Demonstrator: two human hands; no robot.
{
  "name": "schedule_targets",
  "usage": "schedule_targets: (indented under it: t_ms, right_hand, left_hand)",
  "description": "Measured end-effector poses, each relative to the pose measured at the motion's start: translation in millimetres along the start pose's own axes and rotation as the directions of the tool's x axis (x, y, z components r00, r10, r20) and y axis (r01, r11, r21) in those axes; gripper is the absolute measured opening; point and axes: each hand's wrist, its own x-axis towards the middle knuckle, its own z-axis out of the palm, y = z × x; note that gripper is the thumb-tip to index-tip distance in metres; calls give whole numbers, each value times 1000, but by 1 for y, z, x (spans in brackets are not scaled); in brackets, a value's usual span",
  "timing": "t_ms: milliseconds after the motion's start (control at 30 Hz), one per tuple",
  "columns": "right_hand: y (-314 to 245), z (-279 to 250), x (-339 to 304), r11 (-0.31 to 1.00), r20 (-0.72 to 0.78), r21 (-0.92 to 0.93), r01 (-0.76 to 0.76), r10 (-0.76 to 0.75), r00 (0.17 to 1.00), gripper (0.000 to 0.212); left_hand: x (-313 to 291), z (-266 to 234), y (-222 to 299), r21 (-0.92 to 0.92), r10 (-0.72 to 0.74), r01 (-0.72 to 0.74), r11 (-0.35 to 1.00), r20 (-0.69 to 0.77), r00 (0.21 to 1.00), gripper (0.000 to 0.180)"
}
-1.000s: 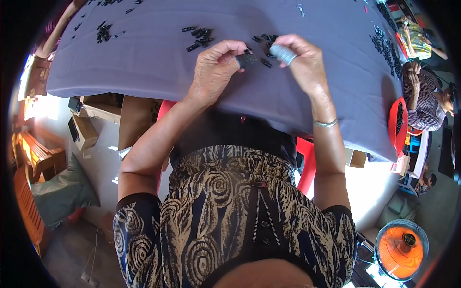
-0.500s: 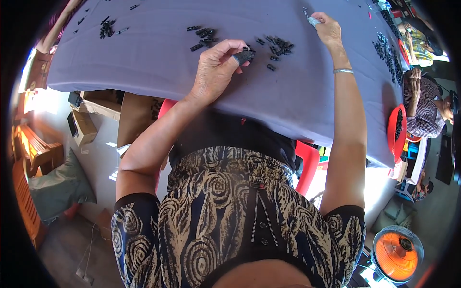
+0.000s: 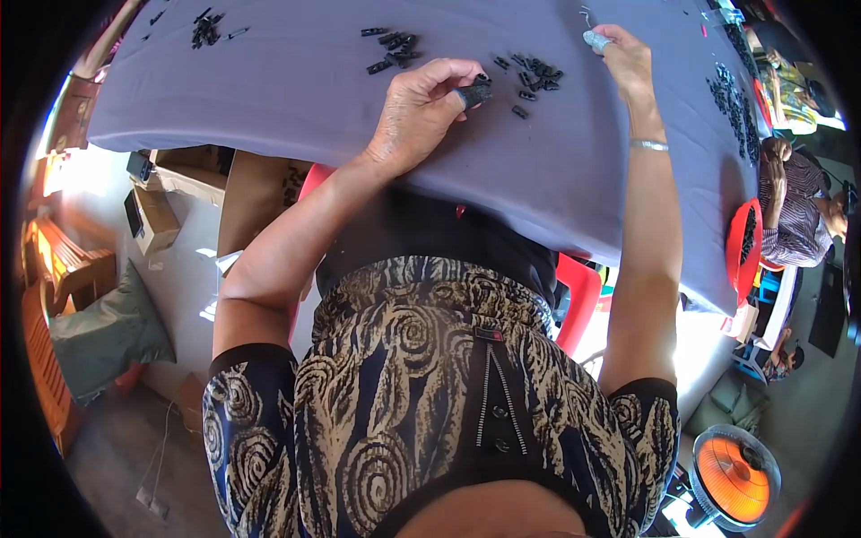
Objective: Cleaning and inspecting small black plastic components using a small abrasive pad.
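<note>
My left hand [image 3: 423, 112] is over the near part of the cloth-covered table, its fingers closed round a small black part [image 3: 482, 81]. A dark cover wraps the thumb of that hand. Farther off to the right, my right hand [image 3: 628, 65] is pinched closed, with a pale grey cover [image 3: 595, 41] on a digit. Whatever lies between its fingertips is too small to make out. Thin light-coloured wire-like bits [image 3: 586, 14] show just beyond those fingertips. Loose small black parts lie in one pile [image 3: 540, 73] right of my left hand and another pile [image 3: 395, 47] beyond it.
More black parts [image 3: 206, 29] lie at the table's far left and others [image 3: 734, 108] at its right side. A red basin [image 3: 743, 247] holding dark pieces stands by the right edge. Another person [image 3: 794, 202] sits beyond it. An orange-glowing heater [image 3: 737, 475] stands at lower right.
The whole view has shifted slightly, so the table's things appear a little farther right and up. Both hands keep nearly the same places over the table, still closed.
</note>
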Motion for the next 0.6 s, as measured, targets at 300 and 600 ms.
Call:
schedule_targets:
  t_ms: [300, 600]
  right_hand:
    - [-62, 40, -95, 690, 220, 719, 78, -333, 917, 13]
    - [-77, 49, -103, 769, 267, 615, 176, -413, 871, 7]
  left_hand:
    - [0, 2, -1, 6, -3, 3, 1000, -12, 1000, 26]
    - [2, 1, -2, 62, 17, -16, 998, -9, 1000, 33]
